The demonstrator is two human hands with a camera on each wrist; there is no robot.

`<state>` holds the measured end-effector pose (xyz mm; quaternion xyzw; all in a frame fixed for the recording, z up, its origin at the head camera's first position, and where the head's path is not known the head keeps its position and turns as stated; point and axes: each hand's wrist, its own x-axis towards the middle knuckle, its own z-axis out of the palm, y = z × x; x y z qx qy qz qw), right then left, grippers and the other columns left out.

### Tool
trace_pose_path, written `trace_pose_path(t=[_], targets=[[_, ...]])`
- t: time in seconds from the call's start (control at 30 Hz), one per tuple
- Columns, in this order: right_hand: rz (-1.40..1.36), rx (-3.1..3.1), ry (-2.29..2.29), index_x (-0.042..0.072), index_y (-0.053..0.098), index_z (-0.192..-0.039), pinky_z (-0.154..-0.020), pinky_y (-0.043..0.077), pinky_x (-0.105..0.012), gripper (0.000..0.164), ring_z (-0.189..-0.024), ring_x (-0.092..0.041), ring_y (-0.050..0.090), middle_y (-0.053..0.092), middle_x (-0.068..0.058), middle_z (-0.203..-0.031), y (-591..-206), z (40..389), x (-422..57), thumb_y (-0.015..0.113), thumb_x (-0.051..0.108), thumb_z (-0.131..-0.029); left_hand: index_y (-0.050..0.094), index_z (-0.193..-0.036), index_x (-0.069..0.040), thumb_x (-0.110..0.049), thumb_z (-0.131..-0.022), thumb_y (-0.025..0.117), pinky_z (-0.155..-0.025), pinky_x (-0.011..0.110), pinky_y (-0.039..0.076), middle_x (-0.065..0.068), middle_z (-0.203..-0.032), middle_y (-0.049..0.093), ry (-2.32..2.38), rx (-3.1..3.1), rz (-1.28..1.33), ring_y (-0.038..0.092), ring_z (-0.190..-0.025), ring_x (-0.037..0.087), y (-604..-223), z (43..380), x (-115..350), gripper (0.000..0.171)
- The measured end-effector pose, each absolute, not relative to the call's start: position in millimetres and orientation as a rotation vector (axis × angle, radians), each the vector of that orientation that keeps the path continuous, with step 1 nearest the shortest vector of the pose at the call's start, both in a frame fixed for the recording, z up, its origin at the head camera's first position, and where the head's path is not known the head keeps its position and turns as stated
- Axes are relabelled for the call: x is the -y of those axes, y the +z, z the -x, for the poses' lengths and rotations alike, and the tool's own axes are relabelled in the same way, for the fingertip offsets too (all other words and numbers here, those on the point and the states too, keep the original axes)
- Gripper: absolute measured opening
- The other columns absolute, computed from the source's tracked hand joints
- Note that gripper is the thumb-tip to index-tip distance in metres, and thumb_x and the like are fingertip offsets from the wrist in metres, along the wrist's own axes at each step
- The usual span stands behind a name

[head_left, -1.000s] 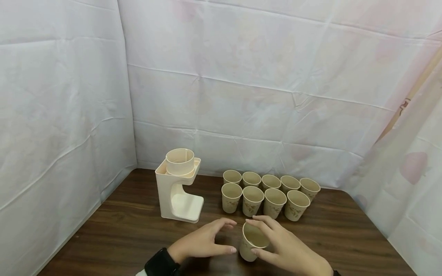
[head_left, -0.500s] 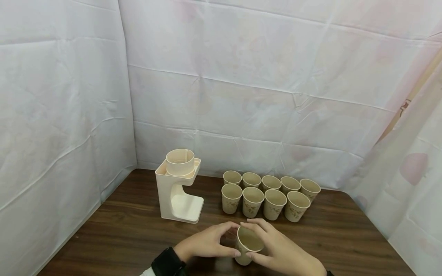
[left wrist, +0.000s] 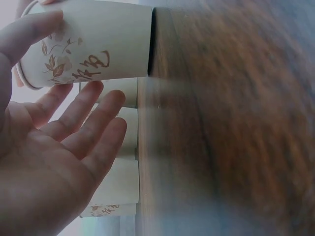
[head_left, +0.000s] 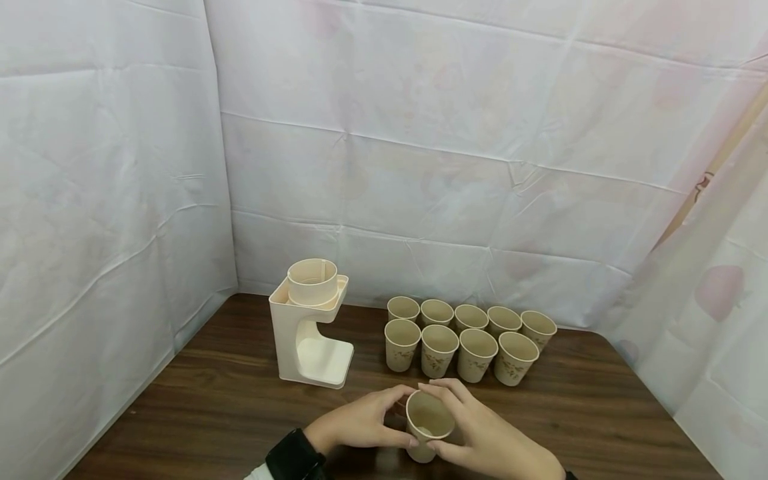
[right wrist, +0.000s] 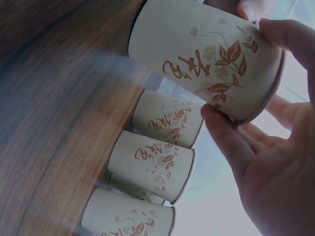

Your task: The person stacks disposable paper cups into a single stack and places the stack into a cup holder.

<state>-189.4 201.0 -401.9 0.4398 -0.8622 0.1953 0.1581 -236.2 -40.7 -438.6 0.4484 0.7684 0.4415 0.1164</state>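
A beige paper cup (head_left: pixel 429 420) with a brown leaf print stands near the table's front, its mouth up. My left hand (head_left: pixel 366 421) holds it from the left, thumb (left wrist: pixel 34 32) on the printed side and fingertips at the far side. From the right, my right hand (head_left: pixel 480 430) grips the same cup near its rim, as the right wrist view shows with its thumb (right wrist: pixel 288 37) and fingers on opposite sides. Behind the hands stand two rows of matching paper cups (head_left: pixel 440 353), all mouth up.
Left of the cup rows stands a cream coffee-maker-shaped stand (head_left: pixel 291 340) with a round cup-like piece (head_left: pixel 313 283) on top. White cloth (head_left: pixel 420 167) hangs behind and beside the dark wooden table (head_left: pixel 198 400).
The single cup has shifted a little to the left with my right hand. My left hand, apart from the cup at first, has come in against it. The rows and the stand have not moved.
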Motion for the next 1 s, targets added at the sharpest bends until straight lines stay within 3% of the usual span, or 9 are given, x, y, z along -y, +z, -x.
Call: trace_pose_path(t=[0.27, 0.63, 1.0], targets=[[-1.269, 2.526, 0.652, 0.02, 0.029, -0.143, -0.084, 0.05, -0.03, 0.079, -0.106, -0.008, 0.05, 0.044, 0.003, -0.126, -404.9, 189.5, -203.0, 0.071, 0.018, -0.076, 0.04, -0.134, -0.021, -0.04, -0.084, 0.067, -0.092, 0.035, 0.048, -0.001, -0.123, 0.057, 1.332, -2.214, -1.308, 0.052, -0.109, 0.01, -438.9, 235.9, 41.9, 0.06], [-1.25, 2.52, 0.573, 0.018, 0.025, -0.145, -0.086, 0.051, -0.033, 0.078, -0.109, -0.007, 0.049, 0.047, 0.005, -0.129, -409.9, 193.6, -205.1, 0.069, 0.037, -0.083, 0.04, -0.133, -0.022, -0.041, -0.082, 0.069, -0.094, 0.034, 0.046, -0.003, -0.122, 0.057, 1.346, -2.209, -1.304, 0.051, -0.11, 0.011, -438.6, 234.8, 41.3, 0.062], [-1.227, 2.564, 0.61, 0.015, 0.024, -0.146, -0.091, 0.049, -0.04, 0.077, -0.12, -0.012, 0.045, 0.045, 0.0, -0.138, -411.0, 192.2, -204.6, 0.065, 0.04, -0.086, 0.037, -0.135, -0.027, -0.042, -0.079, 0.072, -0.095, 0.032, 0.043, -0.004, -0.121, 0.057, 1.342, -2.226, -1.256, 0.05, -0.11, 0.009, -437.7, 232.3, 36.2, 0.068]])
